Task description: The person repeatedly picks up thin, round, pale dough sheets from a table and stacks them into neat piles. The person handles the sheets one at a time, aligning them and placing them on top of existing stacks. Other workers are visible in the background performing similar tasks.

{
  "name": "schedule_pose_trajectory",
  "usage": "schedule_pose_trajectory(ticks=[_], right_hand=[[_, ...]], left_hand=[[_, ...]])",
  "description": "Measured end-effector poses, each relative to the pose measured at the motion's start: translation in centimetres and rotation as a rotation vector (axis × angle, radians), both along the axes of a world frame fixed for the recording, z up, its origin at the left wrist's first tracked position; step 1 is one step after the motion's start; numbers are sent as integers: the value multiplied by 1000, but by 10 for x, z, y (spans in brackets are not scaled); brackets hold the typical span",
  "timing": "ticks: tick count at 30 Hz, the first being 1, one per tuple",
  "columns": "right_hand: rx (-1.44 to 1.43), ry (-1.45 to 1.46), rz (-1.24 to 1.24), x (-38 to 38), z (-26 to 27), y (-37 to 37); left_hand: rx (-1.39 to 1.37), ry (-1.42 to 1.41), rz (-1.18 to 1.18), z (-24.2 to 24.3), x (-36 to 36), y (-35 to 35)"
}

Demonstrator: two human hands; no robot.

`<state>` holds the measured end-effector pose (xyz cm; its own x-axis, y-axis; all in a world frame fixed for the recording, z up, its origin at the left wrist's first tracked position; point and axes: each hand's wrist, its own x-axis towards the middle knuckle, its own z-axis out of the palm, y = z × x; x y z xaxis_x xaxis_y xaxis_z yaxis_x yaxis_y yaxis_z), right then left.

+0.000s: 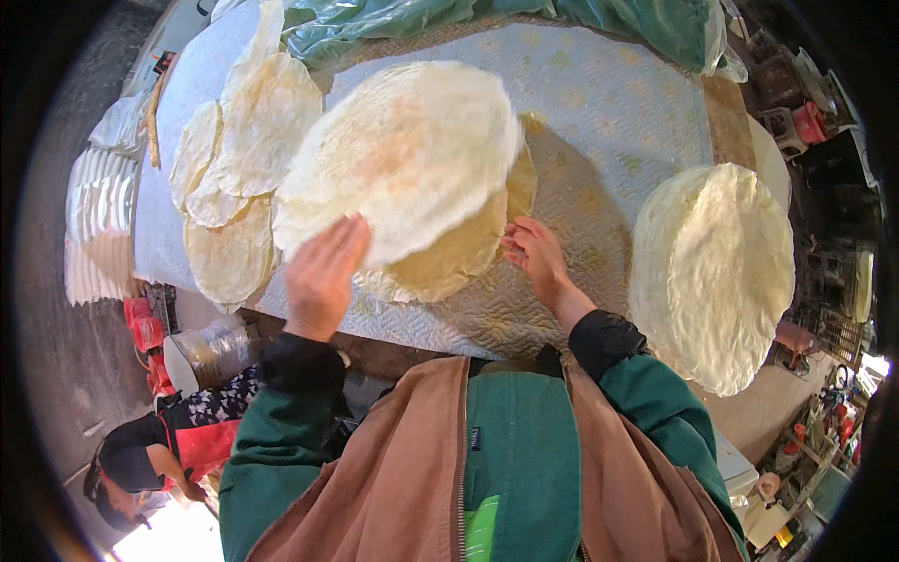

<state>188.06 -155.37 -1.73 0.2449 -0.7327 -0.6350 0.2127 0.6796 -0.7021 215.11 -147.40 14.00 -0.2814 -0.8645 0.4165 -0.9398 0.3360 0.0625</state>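
Observation:
A large, thin round flatbread (414, 154), slightly blurred, lies tilted above other round sheets (449, 270) in the middle of the quilted cloth. My left hand (326, 274) is against its near left edge, fingers together and pointing away from me; whether it grips the edge cannot be told. My right hand (534, 253) is at the right edge of the lower sheets, its fingers curled and a little apart, with no clear grip. Several overlapping flatbreads (263, 133) lie to the left. A tall stack of round flatbreads (730, 274) stands to the right.
Green plastic sheeting (491, 21) runs along the far edge of the quilted cloth (597, 91). A folded white stack (102, 218) and a wooden stick (153, 119) are at far left. Another person (168, 449) in a red apron is at lower left, near a plastic-wrapped roll (211, 355).

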Motion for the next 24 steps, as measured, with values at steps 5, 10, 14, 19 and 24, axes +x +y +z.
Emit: schedule_pose_trajectory(ticks=[5,10,14,19,24], right_hand=[[59,-12,92,13,-13,-13],[69,161,280,29,-1,-9],[-94,34,326,46,11,10],[-254,267,-96,25,-12,8],[-41,344,-166,12,5,-19]], left_hand=[[440,82,38,-128,24,51],[708,321,85,-105,-55,38],[463,302,242,-118,-97,8],[234,280,374,-106,-39,-26],[79,300,490,10,-20,-52]])
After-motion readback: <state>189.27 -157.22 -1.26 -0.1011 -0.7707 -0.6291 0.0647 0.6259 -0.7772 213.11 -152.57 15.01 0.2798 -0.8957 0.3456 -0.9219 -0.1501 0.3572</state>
